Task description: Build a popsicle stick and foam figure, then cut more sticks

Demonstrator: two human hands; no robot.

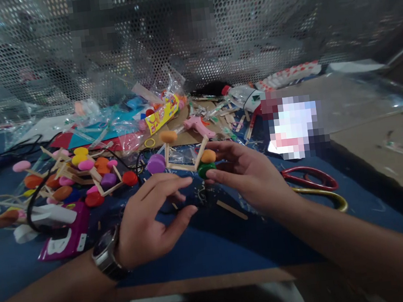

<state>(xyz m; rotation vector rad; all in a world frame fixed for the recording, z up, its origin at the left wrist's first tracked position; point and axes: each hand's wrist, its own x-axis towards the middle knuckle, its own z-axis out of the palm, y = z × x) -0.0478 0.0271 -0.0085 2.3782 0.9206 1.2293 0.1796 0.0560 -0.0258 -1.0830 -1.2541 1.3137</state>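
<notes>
Table (232,261): blue top with a brown front edge, across the lower half of the frame.
Flat wooden stick (232,209): slanted, just below centre.
Stick-and-disc pieces (109,181): a colourful heap, left of centre.
Magenta-and-white device (83,230): lower left.
Phone (295,130): lit, right of centre.
Red and gold loop handles (332,196): below the phone.
Cardboard sheet (394,151): right edge.

The counter (214,262) is blue, the stick frame (181,167) pale tan, its discs (156,164) orange, purple and green. Four o'clock shows red and gold handles (341,200); eight, a magenta-and-white block (82,222); two, a red-patterned white wrapper (290,74).
</notes>
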